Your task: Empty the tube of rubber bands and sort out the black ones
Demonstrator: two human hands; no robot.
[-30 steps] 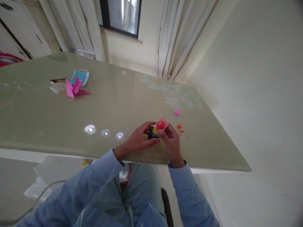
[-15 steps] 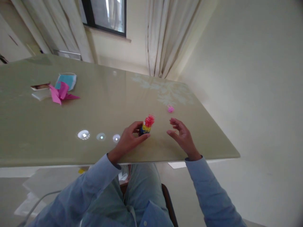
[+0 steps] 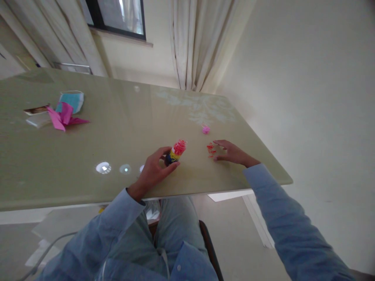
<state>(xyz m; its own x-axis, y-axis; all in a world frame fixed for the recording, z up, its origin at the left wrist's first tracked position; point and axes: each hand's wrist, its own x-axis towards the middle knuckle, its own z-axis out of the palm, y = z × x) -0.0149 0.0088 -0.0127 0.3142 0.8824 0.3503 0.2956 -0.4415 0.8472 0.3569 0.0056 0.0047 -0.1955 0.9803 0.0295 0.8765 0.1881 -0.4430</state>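
My left hand (image 3: 154, 168) is closed round a small bottle (image 3: 175, 151) tilted to the right, with what look like rubber bands round it: red at the top, yellow in the middle, dark blue below. Several loose red rubber bands (image 3: 211, 150) lie on the table to its right. Beside them is my right hand (image 3: 233, 152), thumb and fingers apart, fingertips close to the bands. Whether the tips touch any band I cannot tell. A little farther back sits a small pink bundle of bands (image 3: 206, 129).
The glossy table (image 3: 123, 132) has its right edge along the wall. At the far left lie a pink folded paper bird (image 3: 66, 117), a blue face mask (image 3: 71, 102), a picture card (image 3: 36, 110) and a clear plastic piece (image 3: 38, 120).
My right hand has moved slightly right and turned to point left; loose red bands now show at its fingertips. My left hand still holds the bottle. The view has shifted slightly.
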